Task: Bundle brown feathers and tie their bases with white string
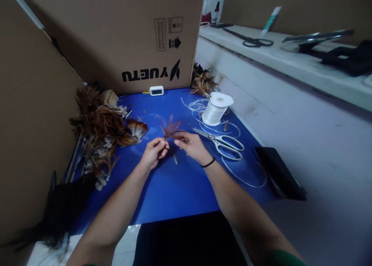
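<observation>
Over the middle of the blue table (174, 196), my left hand (154, 153) pinches the base of a small bunch of reddish-brown feathers (170, 128), whose tips fan upward and blur slightly. My right hand (193, 146), a black band at its wrist, is closed at the right side of the same bunch, its thumb and fingers on feathers there. Just below the hands shows a thin pale-tipped quill (176, 159). Right of my right hand lie scissors (223, 144) with pale handles. Behind them stands a spool of clear ribbon (215, 111) with loose loops around it.
A large pile of brown feathers (101, 122) covers the table's left side; more feathers (203, 83) lie at the back right. A white digital timer (157, 90) sits by the cardboard box (130, 37). A black phone-like object (279, 173) lies at the right edge. Dark scissors (255, 41) rest on the ledge.
</observation>
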A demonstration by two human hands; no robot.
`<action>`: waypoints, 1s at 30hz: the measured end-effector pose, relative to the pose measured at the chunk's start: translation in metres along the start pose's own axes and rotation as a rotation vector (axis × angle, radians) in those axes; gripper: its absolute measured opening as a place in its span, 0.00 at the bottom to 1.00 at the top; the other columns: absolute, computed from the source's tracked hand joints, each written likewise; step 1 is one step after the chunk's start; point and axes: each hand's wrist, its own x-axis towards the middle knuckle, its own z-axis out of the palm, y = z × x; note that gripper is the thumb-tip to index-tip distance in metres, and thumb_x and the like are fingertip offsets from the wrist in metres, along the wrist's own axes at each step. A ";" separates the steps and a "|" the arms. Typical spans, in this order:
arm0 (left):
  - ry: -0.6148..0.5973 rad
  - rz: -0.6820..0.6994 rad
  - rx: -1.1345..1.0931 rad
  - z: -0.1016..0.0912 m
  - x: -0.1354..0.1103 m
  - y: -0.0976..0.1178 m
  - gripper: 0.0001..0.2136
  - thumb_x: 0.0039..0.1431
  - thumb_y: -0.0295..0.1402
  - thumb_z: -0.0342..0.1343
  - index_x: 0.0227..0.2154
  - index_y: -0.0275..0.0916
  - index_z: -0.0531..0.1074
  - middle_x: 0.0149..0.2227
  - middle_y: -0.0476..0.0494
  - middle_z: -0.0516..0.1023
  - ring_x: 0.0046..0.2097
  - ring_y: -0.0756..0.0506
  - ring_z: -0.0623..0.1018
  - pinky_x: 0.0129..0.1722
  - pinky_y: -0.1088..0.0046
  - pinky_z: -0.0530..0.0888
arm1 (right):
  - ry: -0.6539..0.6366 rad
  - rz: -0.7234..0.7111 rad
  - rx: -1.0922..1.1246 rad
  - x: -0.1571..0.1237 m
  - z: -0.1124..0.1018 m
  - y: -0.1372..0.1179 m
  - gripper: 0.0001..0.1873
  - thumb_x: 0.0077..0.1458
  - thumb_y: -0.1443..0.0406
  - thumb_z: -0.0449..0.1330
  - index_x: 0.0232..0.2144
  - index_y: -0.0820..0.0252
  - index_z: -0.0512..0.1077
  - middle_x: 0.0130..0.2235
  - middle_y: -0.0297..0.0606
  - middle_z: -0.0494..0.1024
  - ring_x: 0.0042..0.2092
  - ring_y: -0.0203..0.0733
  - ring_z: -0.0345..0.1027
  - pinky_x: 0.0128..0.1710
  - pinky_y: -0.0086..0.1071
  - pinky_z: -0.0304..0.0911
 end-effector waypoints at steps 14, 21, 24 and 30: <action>0.104 -0.007 0.030 0.002 0.000 -0.001 0.11 0.50 0.39 0.59 0.24 0.35 0.69 0.14 0.54 0.63 0.16 0.57 0.60 0.14 0.83 0.52 | -0.026 0.046 0.070 -0.006 0.030 0.007 0.13 0.49 0.59 0.61 0.35 0.59 0.74 0.29 0.33 0.74 0.29 0.35 0.67 0.31 0.29 0.64; 0.111 -0.048 0.121 0.010 -0.003 -0.003 0.14 0.48 0.41 0.60 0.21 0.34 0.68 0.15 0.53 0.65 0.15 0.57 0.60 0.13 0.82 0.51 | 0.125 0.039 0.138 -0.006 0.035 0.007 0.13 0.47 0.57 0.61 0.19 0.60 0.72 0.23 0.32 0.70 0.27 0.34 0.63 0.30 0.28 0.61; 0.110 -0.071 0.123 0.012 -0.004 -0.003 0.15 0.47 0.42 0.60 0.21 0.34 0.68 0.16 0.53 0.66 0.15 0.57 0.60 0.13 0.81 0.51 | 0.149 0.055 0.160 -0.005 0.032 0.009 0.14 0.47 0.57 0.61 0.19 0.60 0.73 0.22 0.33 0.70 0.28 0.35 0.63 0.30 0.29 0.61; 0.073 -0.141 0.016 0.021 -0.009 -0.003 0.16 0.46 0.43 0.61 0.22 0.34 0.66 0.16 0.53 0.64 0.15 0.57 0.60 0.14 0.81 0.51 | 0.196 0.049 0.151 -0.006 0.032 0.007 0.12 0.46 0.58 0.62 0.19 0.61 0.73 0.23 0.34 0.71 0.29 0.36 0.64 0.32 0.30 0.60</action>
